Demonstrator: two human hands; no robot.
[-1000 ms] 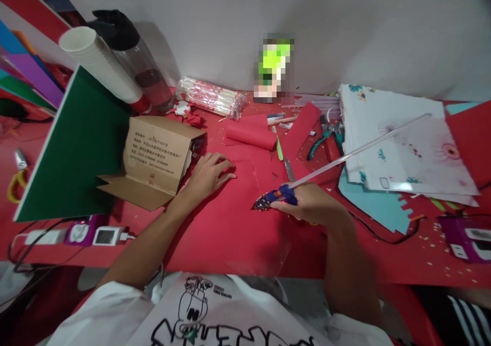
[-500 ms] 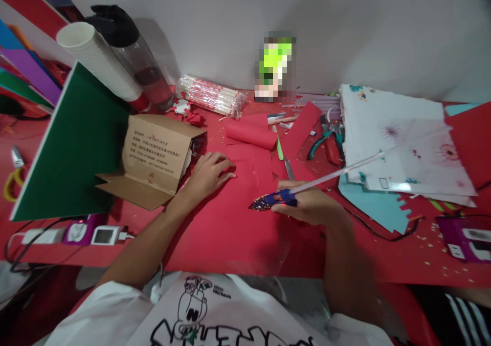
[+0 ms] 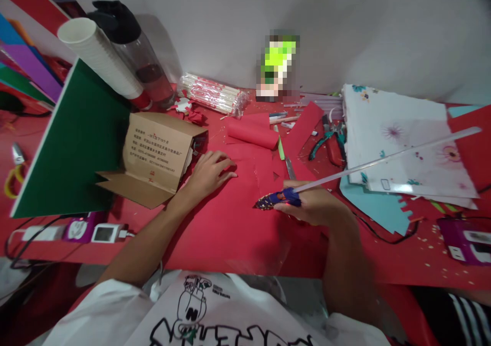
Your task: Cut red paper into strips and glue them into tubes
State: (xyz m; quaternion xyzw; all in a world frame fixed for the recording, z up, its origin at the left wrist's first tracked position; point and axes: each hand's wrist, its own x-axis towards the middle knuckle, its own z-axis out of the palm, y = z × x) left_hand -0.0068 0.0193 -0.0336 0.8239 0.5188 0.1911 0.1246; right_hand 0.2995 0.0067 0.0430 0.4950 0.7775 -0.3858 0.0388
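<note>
In the head view my right hand (image 3: 310, 202) is closed around a blue glue gun (image 3: 278, 198), its dark, gold-flecked nozzle pointing left over red paper (image 3: 230, 228). A long translucent glue stick (image 3: 383, 160) juts from the gun's back, up and to the right. Most of the handle is hidden by my hand. My left hand (image 3: 209, 172) lies on the red paper with fingers spread and holds nothing. Just left of it stands a brown cardboard box (image 3: 153, 144) with printed text. Behind the paper lies a rolled red sheet (image 3: 251, 132).
A green board (image 3: 69, 156), stacked paper cups (image 3: 103, 62) and a bottle (image 3: 148, 69) stand at left. Wrapped sticks (image 3: 213, 94) lie along the wall. Pliers (image 3: 333, 144), a knife blade (image 3: 290, 169) and white patterned sheets (image 3: 399, 141) lie right. Power strips (image 3: 79, 228) sit near the front edge.
My right hand and the glue gun have shifted slightly to the right. The glue stick's far end shows more sharply, farther right. My left hand stays in place on the paper.
</note>
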